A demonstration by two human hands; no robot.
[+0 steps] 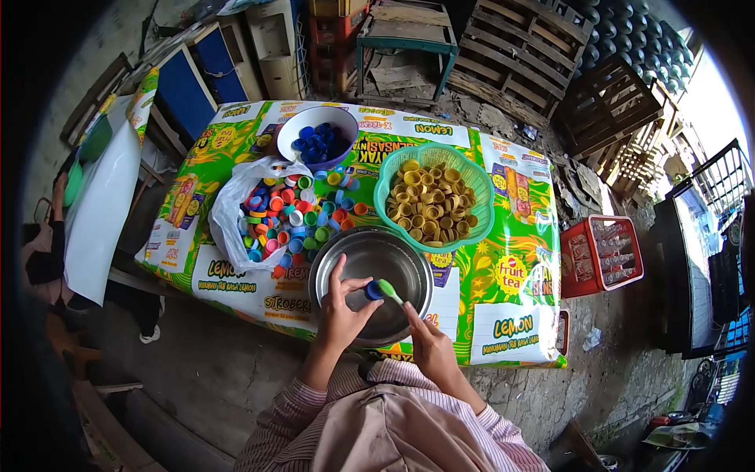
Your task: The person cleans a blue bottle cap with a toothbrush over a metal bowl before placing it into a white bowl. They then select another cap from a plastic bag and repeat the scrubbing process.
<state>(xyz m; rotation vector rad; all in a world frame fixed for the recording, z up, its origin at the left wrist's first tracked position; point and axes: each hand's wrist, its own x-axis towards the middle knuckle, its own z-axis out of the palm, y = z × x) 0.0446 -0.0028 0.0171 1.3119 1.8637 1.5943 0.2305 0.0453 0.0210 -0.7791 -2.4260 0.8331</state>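
Pinching small dark-blue round plastic cap (373,291) by sides: left hand (340,310). Right hand (431,344) grips slim green-and-white brush (388,289) by handle, head at cap. Cap probably light, stiff, slippery if wet; best held by outer wall. Below: round silvery metal basin (377,252) on green-printed table (511,271).

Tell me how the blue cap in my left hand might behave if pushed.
The blue cap is probably light, being small enough to pinch in your left hand. Its round outline suggests it could roll if stood on edge.
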